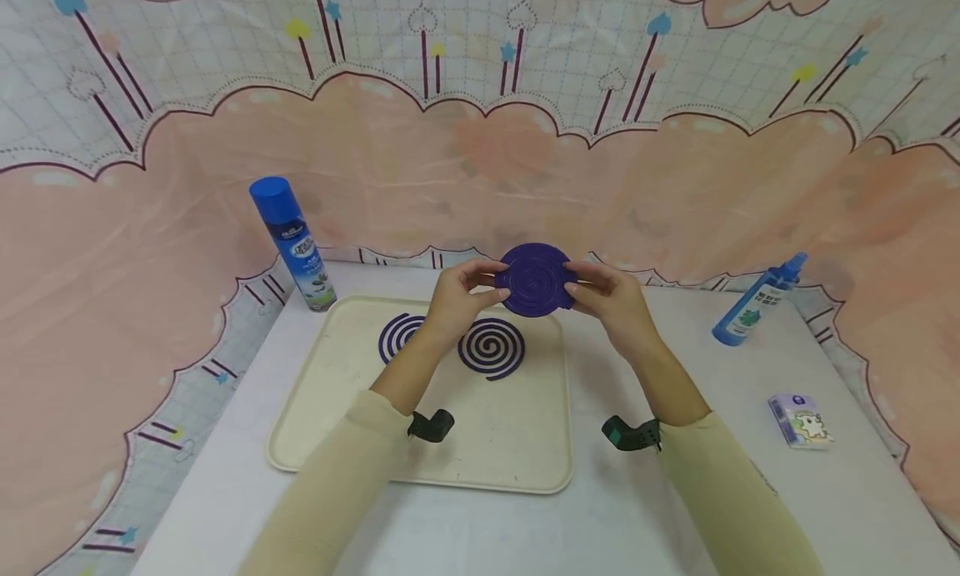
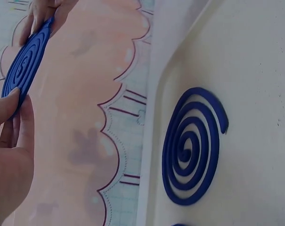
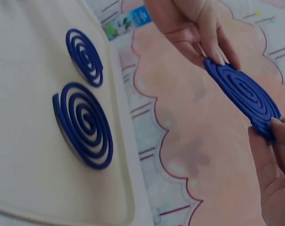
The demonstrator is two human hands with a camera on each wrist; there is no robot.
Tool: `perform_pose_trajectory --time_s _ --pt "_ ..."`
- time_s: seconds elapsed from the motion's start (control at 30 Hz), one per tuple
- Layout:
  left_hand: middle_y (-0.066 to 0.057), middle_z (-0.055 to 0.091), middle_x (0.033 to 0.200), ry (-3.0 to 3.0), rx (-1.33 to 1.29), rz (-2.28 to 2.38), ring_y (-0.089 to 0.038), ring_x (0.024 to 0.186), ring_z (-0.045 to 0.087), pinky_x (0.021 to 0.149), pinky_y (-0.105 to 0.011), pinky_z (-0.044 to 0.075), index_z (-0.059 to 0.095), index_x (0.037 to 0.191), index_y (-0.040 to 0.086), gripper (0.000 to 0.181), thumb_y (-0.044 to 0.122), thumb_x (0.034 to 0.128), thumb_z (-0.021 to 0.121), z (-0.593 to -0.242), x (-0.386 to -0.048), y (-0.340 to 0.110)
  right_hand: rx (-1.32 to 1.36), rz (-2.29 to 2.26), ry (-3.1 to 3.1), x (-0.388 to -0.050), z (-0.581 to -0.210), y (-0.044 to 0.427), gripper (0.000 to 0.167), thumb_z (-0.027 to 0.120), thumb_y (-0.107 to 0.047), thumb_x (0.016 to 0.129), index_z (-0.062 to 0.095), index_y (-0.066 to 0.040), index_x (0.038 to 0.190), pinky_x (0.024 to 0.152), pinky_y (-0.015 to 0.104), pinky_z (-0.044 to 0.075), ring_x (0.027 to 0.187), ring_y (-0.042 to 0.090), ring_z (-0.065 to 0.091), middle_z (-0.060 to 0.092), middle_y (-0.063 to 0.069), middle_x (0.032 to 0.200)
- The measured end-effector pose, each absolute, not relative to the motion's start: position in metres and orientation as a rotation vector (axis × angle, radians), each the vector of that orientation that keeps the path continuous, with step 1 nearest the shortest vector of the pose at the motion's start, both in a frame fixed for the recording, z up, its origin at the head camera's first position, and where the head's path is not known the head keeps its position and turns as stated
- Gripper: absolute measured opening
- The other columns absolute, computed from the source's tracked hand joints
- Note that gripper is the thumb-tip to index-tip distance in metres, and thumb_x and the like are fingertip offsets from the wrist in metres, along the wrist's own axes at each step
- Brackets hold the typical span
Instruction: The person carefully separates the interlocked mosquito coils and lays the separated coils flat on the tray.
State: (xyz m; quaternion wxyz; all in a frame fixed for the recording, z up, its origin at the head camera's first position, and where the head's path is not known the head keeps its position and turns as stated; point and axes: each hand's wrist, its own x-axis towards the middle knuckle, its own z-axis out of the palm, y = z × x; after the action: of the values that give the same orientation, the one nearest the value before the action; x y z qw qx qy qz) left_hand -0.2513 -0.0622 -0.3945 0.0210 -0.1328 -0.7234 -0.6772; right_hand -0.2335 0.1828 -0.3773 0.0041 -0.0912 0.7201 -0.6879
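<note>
Raised above the tray's far edge is a dark blue spiral disc (image 1: 534,281) with tightly packed rings. The left hand (image 1: 459,303) pinches its left edge between thumb and fingers, and the right hand (image 1: 618,309) pinches its right edge the same way. Two looser blue coils lie flat on the cream tray (image 1: 480,468): one coil (image 1: 491,348) below the held disc, another coil (image 1: 397,336) partly hidden behind the left hand and forearm. In the right wrist view both hands hold opposite edges of the disc (image 3: 246,94).
A blue spray can (image 1: 296,247) stands at the tray's far left corner. On the right side of the white table are a blue spray bottle (image 1: 756,305) and a small purple-and-white packet (image 1: 801,422). A patterned cloth hangs behind the table.
</note>
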Motion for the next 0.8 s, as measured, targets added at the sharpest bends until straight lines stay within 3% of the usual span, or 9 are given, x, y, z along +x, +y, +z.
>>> perform_pose_trajectory --time_s 0.27,0.6,0.8 --pt "0.008 0.067 0.105 -2.095 -0.234 -2.214 -0.006 0.098 0.064 0.082 -0.013 0.057 0.067 0.124 -0.001 0.039 -0.009 0.0858 0.074 -0.389 -0.231 -0.087 -0.334 -2.234 2.169 -0.226 -0.376 0.160 0.041 0.064 0.007 0.095 0.056 0.011 0.135 0.085 0.022 0.061 0.096 0.001 0.072 0.070 -0.010 0.110" --pt "0.004 0.068 0.106 -2.077 -0.164 -2.224 -0.011 0.102 0.065 0.086 -0.014 0.057 0.067 0.123 0.000 0.038 -0.007 0.0866 0.074 -0.394 -0.208 -0.098 -0.261 -2.238 2.163 -0.208 -0.381 0.145 0.038 0.063 0.004 0.096 0.058 0.009 0.134 0.082 0.025 0.063 0.091 0.001 0.070 0.068 -0.011 0.111" --pt "0.008 0.070 0.100 -2.038 -0.123 -2.253 -0.009 0.100 0.065 0.084 -0.014 0.056 0.067 0.122 -0.002 0.037 -0.007 0.0863 0.075 -0.399 -0.202 -0.100 -0.263 -2.250 2.164 -0.205 -0.385 0.141 0.036 0.063 0.003 0.097 0.059 0.009 0.132 0.080 0.024 0.063 0.091 0.002 0.070 0.070 -0.013 0.107"
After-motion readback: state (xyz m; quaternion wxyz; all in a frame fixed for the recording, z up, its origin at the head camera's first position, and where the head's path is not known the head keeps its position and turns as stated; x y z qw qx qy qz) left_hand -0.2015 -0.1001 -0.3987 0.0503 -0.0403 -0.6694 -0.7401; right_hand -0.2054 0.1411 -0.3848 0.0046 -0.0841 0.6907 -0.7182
